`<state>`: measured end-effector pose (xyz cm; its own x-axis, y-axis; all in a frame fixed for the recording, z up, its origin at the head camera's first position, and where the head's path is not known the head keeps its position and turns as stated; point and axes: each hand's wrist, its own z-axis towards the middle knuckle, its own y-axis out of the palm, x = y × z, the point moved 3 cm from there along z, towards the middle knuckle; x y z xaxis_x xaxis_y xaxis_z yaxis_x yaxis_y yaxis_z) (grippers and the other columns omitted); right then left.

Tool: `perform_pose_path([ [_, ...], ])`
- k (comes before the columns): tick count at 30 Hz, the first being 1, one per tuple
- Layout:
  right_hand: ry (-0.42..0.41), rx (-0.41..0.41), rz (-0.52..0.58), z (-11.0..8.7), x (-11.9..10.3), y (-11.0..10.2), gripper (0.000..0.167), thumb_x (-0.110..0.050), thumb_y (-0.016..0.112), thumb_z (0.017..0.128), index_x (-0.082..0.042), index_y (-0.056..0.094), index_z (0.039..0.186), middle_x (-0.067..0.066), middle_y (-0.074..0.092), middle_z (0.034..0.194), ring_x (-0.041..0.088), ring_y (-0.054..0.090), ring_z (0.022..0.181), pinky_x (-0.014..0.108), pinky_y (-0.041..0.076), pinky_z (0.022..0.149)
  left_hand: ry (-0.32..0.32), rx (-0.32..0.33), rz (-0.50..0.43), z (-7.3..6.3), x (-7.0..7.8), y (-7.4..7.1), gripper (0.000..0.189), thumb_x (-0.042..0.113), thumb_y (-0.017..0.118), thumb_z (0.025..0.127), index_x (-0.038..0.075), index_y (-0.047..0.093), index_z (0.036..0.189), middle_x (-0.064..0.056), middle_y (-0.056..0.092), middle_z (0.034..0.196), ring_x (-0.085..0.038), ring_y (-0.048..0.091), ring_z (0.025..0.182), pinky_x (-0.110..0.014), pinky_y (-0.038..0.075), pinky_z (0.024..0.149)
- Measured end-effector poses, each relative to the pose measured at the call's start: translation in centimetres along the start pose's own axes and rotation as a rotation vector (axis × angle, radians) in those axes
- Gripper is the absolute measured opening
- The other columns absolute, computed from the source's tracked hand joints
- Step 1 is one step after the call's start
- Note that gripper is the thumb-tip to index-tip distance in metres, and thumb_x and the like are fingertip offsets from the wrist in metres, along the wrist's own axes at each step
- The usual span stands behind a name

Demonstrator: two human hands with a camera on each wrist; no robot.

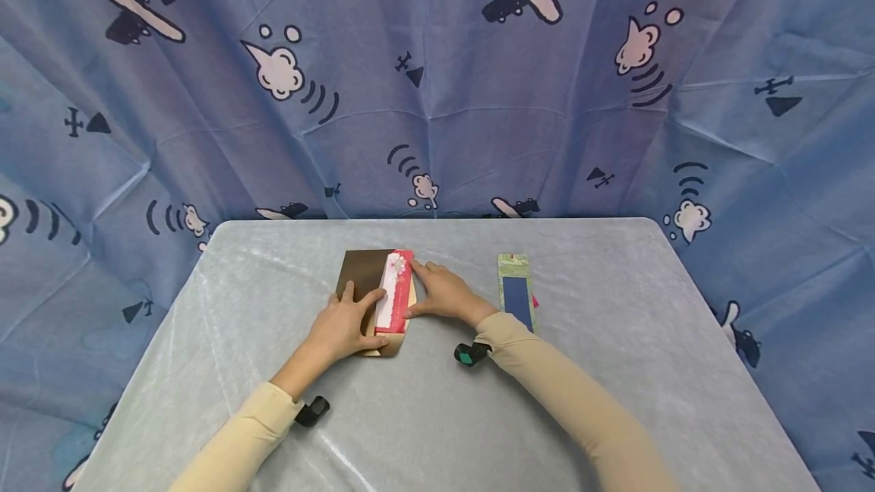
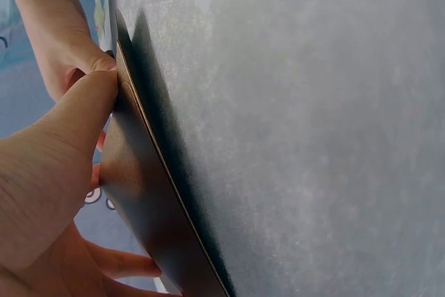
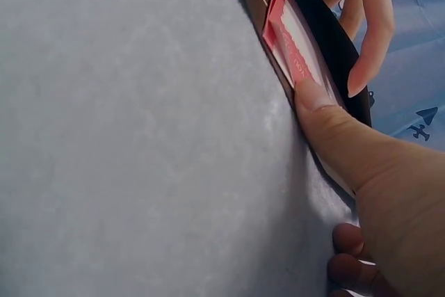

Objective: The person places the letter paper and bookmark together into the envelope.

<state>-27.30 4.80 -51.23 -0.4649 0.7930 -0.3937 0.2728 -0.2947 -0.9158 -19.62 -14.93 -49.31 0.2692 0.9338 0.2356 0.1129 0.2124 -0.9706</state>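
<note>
A brown paper folder (image 1: 364, 267) lies on the table with a red-and-white card (image 1: 394, 293) with a flower print along its right side. My left hand (image 1: 345, 325) holds the folder from the left, its fingers spread over the brown surface and its thumb at the near edge. The index fingertip is right at the card's left side. My right hand (image 1: 444, 293) pinches the card's right side, its thumb (image 3: 320, 106) over the red border. Close up, the folder (image 2: 142, 179) casts a shadow along its near edge.
A green bookmark-like strip (image 1: 514, 263) with a dark blue panel (image 1: 517, 301) lies right of the folder, partly behind my right forearm. A bit of pink (image 1: 535, 301) shows beside it. A blue airplane-print curtain (image 1: 424, 82) hangs behind the grey-covered table (image 1: 437, 416).
</note>
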Motion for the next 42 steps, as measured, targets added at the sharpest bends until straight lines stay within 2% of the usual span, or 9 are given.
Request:
perform_pose_path([
  [8,0.010,-0.017,0.013,0.3,-0.2,0.0,0.115,-0.062,0.081,0.070,-0.009,0.027,0.157,0.019,0.052,0.144,0.033,0.054,0.130,0.047,0.046,0.106,0.004,-0.002,-0.010,0.0,0.1,-0.1,0.089,0.060,0.080,0.072,0.026,0.047,0.147,-0.042,0.038,0.146,-0.064,0.050,0.120,-0.063,0.054,0.080],
  [19,-0.012,-0.012,-0.011,0.8,-0.4,0.2,0.115,-0.063,0.080,0.070,-0.010,0.027,0.157,0.017,0.056,0.138,0.032,0.058,0.123,0.045,0.049,0.102,0.002,0.004,-0.017,-0.1,0.1,0.0,0.089,0.061,0.078,0.073,0.026,0.046,0.149,-0.042,0.038,0.146,-0.064,0.049,0.122,-0.063,0.055,0.080],
  [25,-0.018,-0.004,-0.006,1.0,-0.6,0.1,0.114,-0.063,0.080,0.069,-0.011,0.028,0.157,0.016,0.059,0.128,0.030,0.062,0.112,0.044,0.052,0.095,-0.002,-0.005,-0.019,-0.1,0.0,0.1,0.089,0.061,0.078,0.074,0.027,0.045,0.149,-0.041,0.037,0.147,-0.064,0.047,0.124,-0.063,0.054,0.080],
  [30,-0.016,0.000,-0.013,1.1,-0.9,0.2,0.115,-0.064,0.080,0.069,-0.012,0.028,0.157,0.012,0.060,0.118,0.022,0.060,0.097,0.039,0.052,0.084,0.003,-0.003,-0.023,-0.1,0.0,0.0,0.088,0.060,0.079,0.074,0.026,0.045,0.149,-0.042,0.037,0.147,-0.065,0.047,0.124,-0.063,0.054,0.079],
  [35,-0.018,0.006,-0.023,1.4,-1.0,0.3,0.114,-0.064,0.080,0.068,-0.013,0.029,0.157,0.007,0.057,0.105,0.016,0.051,0.081,0.030,0.043,0.067,0.003,0.000,-0.022,-0.1,0.0,0.0,0.088,0.060,0.078,0.074,0.028,0.045,0.149,-0.042,0.037,0.147,-0.064,0.047,0.124,-0.063,0.055,0.078],
  [42,-0.010,0.002,-0.025,1.7,-1.2,0.6,0.114,-0.065,0.079,0.069,-0.014,0.029,0.157,0.006,0.054,0.101,0.015,0.048,0.077,0.027,0.038,0.063,0.000,-0.006,-0.021,-0.1,0.1,-0.1,0.089,0.061,0.078,0.073,0.027,0.045,0.149,-0.042,0.037,0.147,-0.065,0.047,0.123,-0.062,0.055,0.077],
])
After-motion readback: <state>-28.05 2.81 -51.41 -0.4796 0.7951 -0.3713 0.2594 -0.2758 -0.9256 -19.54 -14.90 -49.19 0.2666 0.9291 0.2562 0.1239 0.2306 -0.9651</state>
